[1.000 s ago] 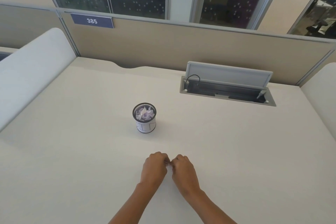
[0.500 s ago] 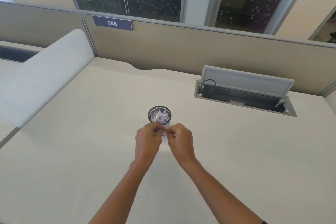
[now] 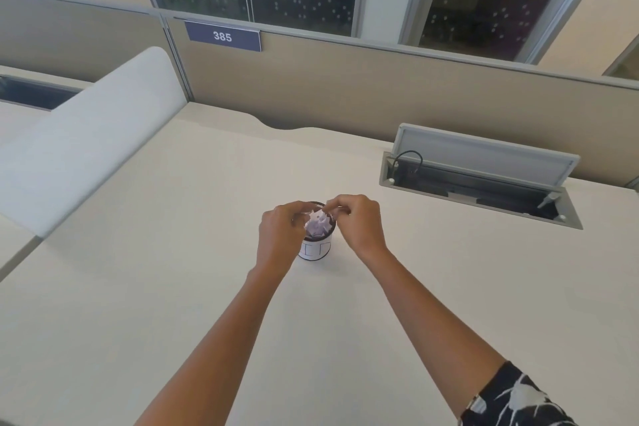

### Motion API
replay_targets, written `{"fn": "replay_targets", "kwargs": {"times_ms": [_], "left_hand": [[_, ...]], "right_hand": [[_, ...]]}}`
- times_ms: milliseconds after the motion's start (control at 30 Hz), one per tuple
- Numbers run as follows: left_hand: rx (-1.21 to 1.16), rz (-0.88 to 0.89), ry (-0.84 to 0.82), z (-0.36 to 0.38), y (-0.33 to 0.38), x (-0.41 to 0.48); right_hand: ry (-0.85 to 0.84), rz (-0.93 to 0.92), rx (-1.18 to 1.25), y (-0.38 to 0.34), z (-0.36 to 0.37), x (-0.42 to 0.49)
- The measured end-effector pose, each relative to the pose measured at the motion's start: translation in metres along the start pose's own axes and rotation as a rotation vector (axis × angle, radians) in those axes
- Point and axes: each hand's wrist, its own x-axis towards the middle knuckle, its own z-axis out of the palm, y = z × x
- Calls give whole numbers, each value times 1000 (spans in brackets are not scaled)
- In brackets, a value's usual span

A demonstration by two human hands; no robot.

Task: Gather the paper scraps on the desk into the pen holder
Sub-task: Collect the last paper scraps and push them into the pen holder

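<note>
A small black mesh pen holder (image 3: 315, 250) with a white label band stands in the middle of the cream desk (image 3: 173, 287). White and lilac paper scraps (image 3: 318, 225) fill it up to the rim. My left hand (image 3: 279, 235) hovers at the holder's left rim with its fingers curled and pinched. My right hand (image 3: 359, 222) is at the right rim, thumb and forefinger pinched over the opening on what looks like a tiny white scrap. What my left fingers hold is mostly hidden.
An open cable hatch (image 3: 480, 180) with a raised grey lid is sunk into the desk at the back right. A beige partition (image 3: 345, 86) with a "385" sign (image 3: 223, 36) closes the far edge. A white padded divider (image 3: 86, 135) runs along the left side.
Both hands rose from the near part of the desk, where they were pinched together, and moved away from me to the holder. They now sit apart, one on each side of its opening.
</note>
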Motion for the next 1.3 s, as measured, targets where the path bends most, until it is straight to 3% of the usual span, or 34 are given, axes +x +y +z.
{"fn": "replay_targets", "kwargs": {"times_ms": [167, 300, 533, 733, 967, 1100, 1300], "left_hand": [[208, 78, -59, 8, 2, 4], [481, 163, -209, 18, 5, 14], [673, 53, -383, 26, 10, 28], [777, 40, -376, 35, 12, 34], [858, 50, -385, 43, 12, 40], [891, 49, -401, 47, 10, 45], [951, 78, -417, 54, 7, 50]], "right_hand": [[67, 104, 114, 20, -7, -6], [87, 198, 110, 51, -13, -25], [120, 313, 60, 103, -26, -59], [151, 256, -94, 136, -35, -86], [7, 113, -539, 175, -41, -126], [32, 23, -614, 192, -46, -144], [21, 57, -679, 207, -52, -168]]}}
